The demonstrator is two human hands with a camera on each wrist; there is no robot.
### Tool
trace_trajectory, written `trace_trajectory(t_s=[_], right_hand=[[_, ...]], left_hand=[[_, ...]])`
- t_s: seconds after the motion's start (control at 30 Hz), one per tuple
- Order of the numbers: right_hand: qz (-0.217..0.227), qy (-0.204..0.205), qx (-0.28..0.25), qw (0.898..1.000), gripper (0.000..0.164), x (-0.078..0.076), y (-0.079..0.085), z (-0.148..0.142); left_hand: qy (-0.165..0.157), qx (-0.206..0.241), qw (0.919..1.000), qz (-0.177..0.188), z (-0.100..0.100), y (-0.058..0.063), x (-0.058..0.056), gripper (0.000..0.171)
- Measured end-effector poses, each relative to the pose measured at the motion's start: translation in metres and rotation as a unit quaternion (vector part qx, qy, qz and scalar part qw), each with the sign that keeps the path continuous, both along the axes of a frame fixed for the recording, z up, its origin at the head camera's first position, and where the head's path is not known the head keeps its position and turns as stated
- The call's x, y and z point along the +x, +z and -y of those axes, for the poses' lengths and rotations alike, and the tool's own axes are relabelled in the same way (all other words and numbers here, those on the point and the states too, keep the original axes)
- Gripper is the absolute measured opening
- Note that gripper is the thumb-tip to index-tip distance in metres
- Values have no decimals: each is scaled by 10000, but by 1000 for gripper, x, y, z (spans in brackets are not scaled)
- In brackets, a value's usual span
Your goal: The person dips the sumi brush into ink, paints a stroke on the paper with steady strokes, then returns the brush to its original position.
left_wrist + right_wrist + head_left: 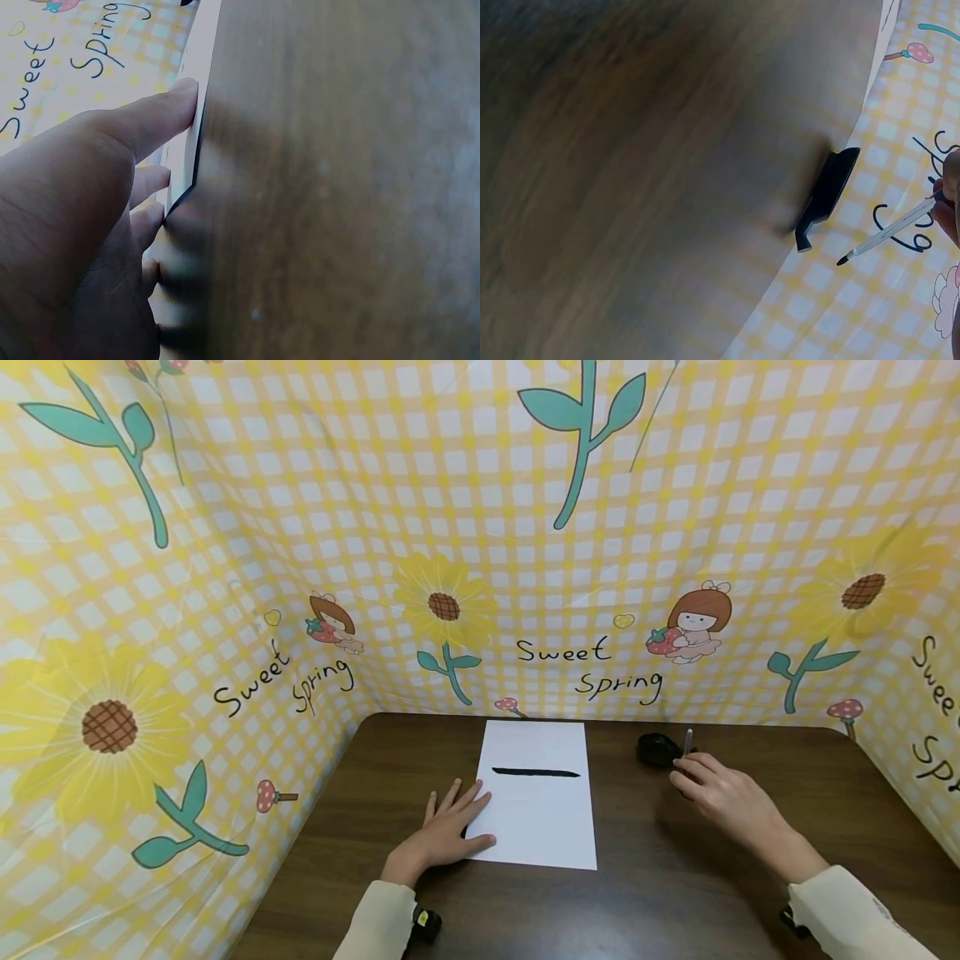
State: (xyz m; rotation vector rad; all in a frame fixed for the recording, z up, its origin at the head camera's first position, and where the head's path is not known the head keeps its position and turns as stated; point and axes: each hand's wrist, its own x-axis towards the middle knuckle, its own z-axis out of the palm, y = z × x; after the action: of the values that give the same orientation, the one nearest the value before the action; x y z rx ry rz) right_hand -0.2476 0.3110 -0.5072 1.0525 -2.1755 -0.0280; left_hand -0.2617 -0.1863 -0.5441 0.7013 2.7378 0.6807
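A white sheet of paper (536, 827) lies on the table with one thick black stroke (536, 772) across its upper half. My left hand (448, 828) rests on the sheet's left edge, fingers spread; in the left wrist view its thumb and fingertips lie along the paper (184, 142). My right hand (723, 793) pinches a slim brush (889, 234) whose tip is black. Beside that hand is a small black dish (657, 749), to the right of the paper. From the right wrist, the brush tip shows close to the dish (829, 191), apart from it in this view.
The dark wooden table (637, 902) ends at a yellow checked cloth (480, 668), which hangs behind it and along both sides. A small black strip (464, 832) peeks out by the left hand. Dark devices (427, 925) sit at both wrists, below pale sleeves (378, 920).
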Motion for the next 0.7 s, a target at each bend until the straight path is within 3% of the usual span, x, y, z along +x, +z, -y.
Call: trace_trajectory(t_s=[0.03, 0.1, 0.4, 0.7], right_hand=[[18, -13, 29, 10000, 59, 0, -1, -1], [25, -25, 99, 9999, 64, 0, -2, -2], [67, 74, 295, 9995, 60, -1, -7, -3], [75, 123, 373, 9992, 60, 0, -11, -1]], left_hand=[[-1, -4, 10000, -10, 0, 0, 0, 81], [-5, -12, 10000, -24, 0, 0, 0, 81], [-94, 229, 9997, -61, 1, -2, 1, 82], [13, -7, 10000, -44, 0, -1, 0, 81]])
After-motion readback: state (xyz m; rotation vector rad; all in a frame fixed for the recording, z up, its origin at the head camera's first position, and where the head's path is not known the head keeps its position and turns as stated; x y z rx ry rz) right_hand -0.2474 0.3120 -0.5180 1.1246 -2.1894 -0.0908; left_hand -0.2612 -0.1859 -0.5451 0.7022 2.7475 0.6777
